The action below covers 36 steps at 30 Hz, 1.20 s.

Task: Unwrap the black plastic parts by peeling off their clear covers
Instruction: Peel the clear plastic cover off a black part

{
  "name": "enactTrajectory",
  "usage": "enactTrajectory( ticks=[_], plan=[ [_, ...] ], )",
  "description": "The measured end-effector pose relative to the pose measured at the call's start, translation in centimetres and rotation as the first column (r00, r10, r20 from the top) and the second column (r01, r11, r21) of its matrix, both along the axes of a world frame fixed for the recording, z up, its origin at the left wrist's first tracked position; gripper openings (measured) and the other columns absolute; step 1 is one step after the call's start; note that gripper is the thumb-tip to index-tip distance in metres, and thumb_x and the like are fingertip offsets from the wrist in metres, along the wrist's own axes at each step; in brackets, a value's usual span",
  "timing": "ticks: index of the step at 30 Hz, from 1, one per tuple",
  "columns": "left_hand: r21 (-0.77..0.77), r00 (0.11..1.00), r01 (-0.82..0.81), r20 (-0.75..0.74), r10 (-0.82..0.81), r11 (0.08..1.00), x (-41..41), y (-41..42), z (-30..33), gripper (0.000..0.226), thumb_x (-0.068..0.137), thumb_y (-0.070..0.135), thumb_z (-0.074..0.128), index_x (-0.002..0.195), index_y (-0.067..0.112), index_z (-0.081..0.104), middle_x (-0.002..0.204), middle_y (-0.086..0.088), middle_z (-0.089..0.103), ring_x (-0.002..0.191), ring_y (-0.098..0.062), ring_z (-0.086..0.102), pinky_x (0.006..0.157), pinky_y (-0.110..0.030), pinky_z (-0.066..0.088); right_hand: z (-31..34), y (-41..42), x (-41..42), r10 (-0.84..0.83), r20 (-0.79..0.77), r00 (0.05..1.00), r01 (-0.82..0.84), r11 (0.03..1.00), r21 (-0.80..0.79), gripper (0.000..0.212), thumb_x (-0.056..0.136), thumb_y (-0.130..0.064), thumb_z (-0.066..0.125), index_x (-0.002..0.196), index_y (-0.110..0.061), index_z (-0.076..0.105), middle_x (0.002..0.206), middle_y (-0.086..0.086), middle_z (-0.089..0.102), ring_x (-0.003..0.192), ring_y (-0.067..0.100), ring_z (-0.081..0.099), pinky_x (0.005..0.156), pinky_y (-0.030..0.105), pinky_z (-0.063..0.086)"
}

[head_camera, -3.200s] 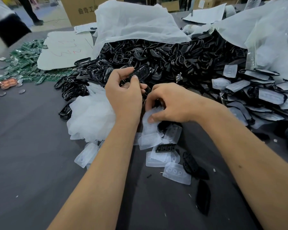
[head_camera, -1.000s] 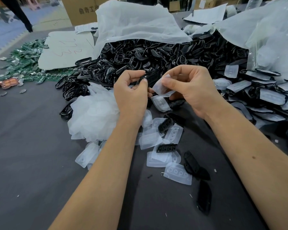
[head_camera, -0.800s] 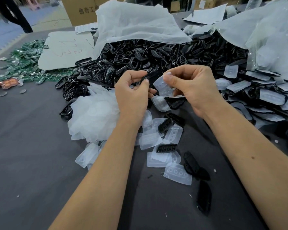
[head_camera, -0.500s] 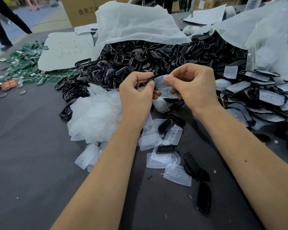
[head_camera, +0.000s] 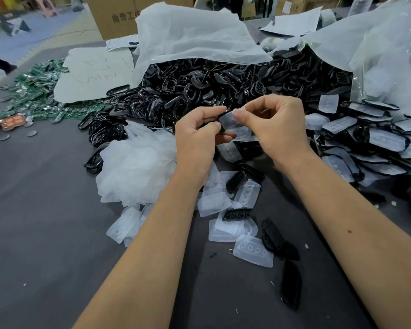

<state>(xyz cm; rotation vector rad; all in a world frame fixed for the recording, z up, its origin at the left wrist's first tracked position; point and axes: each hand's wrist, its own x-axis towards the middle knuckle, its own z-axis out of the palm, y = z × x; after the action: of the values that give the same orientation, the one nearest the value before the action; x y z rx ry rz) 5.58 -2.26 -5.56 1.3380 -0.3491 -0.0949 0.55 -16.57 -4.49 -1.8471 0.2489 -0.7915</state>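
Note:
My left hand (head_camera: 197,136) pinches a black plastic part (head_camera: 221,115) between thumb and fingers; only its top edge shows. My right hand (head_camera: 274,124) pinches the clear cover (head_camera: 233,125) that sits against that part, thumb on its upper corner. Both hands are held together above the dark table (head_camera: 45,233), in front of the big pile of bare black parts (head_camera: 199,91). Peeled clear covers (head_camera: 253,250) and a few loose black parts (head_camera: 271,236) lie on the table under my forearms.
A heap of still-covered parts (head_camera: 375,141) fills the right side. A crumpled clear bag (head_camera: 135,162) lies left of my hands. White plastic sheeting (head_camera: 190,36) drapes over the black pile. Green circuit boards (head_camera: 36,91) are scattered at far left, a cardboard box (head_camera: 119,17) behind.
My right hand picked a covered part from the table and brought it up to my left hand. The two hands have closed together, with the cover now pinched between them.

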Motion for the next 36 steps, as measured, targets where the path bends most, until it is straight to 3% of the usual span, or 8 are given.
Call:
enactTrajectory(
  ticks=[7,17,24,30,36],
  plan=[
    [-0.030,1.000,0.011,-0.001,-0.011,1.000,-0.25,0.08,0.25,0.038,0.090,-0.018,0.045,0.107,-0.001,0.075,0.105,-0.023,0.073,0.063,-0.027,0.073,0.059,-0.025,0.056,-0.30,0.04,0.15,-0.044,-0.024,0.999,0.045,0.999,0.004,0.019,0.079,-0.033,0.089,0.072,-0.021,0.076,0.066,-0.008,0.071,0.060,0.005,0.063,0.064,0.028,0.055],
    [-0.041,0.999,0.024,-0.035,-0.025,0.999,-0.61,-0.06,0.40,0.036,0.092,-0.015,0.046,0.106,0.000,0.076,0.091,-0.018,0.076,0.063,-0.026,0.073,0.059,-0.026,0.057,-0.41,0.49,0.26,-0.113,-0.016,0.993,0.114,0.992,0.060,0.024,0.078,-0.037,0.089,0.069,-0.021,0.074,0.066,-0.007,0.071,0.058,0.004,0.060,0.063,0.026,0.052],
    [-0.005,1.000,-0.001,0.031,0.001,1.000,-0.80,-0.16,0.28,0.019,0.096,-0.006,0.062,0.106,0.003,0.076,0.092,-0.013,0.078,0.065,-0.024,0.074,0.061,-0.025,0.057,-0.38,0.70,0.21,-0.114,-0.012,0.993,0.115,0.988,0.107,0.024,0.078,-0.038,0.089,0.067,-0.022,0.074,0.064,-0.007,0.072,0.056,0.004,0.061,0.060,0.025,0.051],
    [0.012,0.999,-0.017,0.051,0.016,1.000,-0.65,-0.23,0.00,0.020,0.093,-0.007,0.065,0.104,0.006,0.076,0.087,-0.007,0.078,0.064,-0.022,0.074,0.060,-0.024,0.057,-0.43,0.80,0.19,-0.122,-0.025,0.992,0.124,0.984,0.127,0.024,0.077,-0.037,0.089,0.065,-0.023,0.073,0.062,-0.009,0.071,0.054,0.002,0.060,0.059,0.022,0.049],
    [0.021,0.998,-0.040,0.046,0.039,0.999,-0.61,-0.17,-0.04,0.020,0.092,-0.008,0.066,0.103,0.006,0.076,0.087,-0.008,0.077,0.063,-0.022,0.074,0.059,-0.023,0.056,-0.10,0.69,-0.07,-0.101,-0.051,0.994,0.108,0.982,0.152,0.023,0.076,-0.031,0.091,0.081,-0.019,0.072,0.074,-0.005,0.071,0.065,0.008,0.062,0.065,0.029,0.056]
  ],
)
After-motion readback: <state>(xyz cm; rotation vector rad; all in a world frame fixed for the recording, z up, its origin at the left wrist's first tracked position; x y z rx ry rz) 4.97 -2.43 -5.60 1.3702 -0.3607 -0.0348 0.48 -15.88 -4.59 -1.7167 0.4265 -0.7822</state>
